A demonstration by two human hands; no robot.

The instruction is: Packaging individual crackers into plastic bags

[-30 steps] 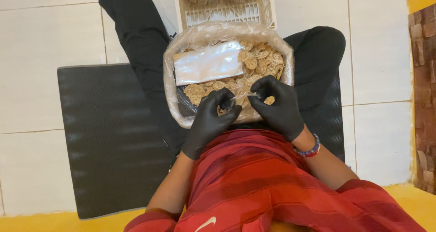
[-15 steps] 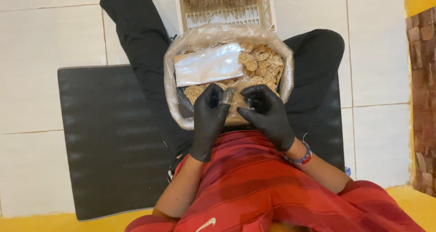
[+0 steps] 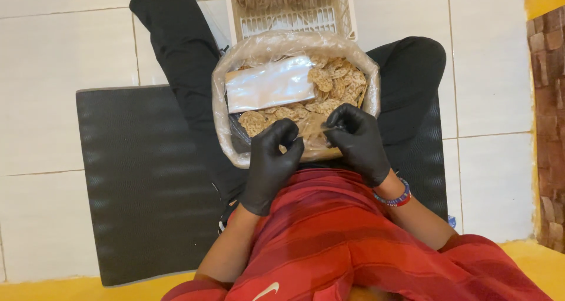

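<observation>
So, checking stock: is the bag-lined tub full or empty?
Partly full: round crackers heap inside the lined tub below its rim.

1. The floor [image 3: 53,53] is laid with large pale tiles, divided by thin grout lines.
2. A dark ribbed mat [image 3: 147,183] is spread over the tiles, left of and below the grip.
3. A yellow strip [image 3: 88,290] is seen along the bottom edge, and another at the top right corner.
4. A rough reddish brick surface [image 3: 550,130] is set far right of the grip.
5. Soft, even light is cast.
</observation>
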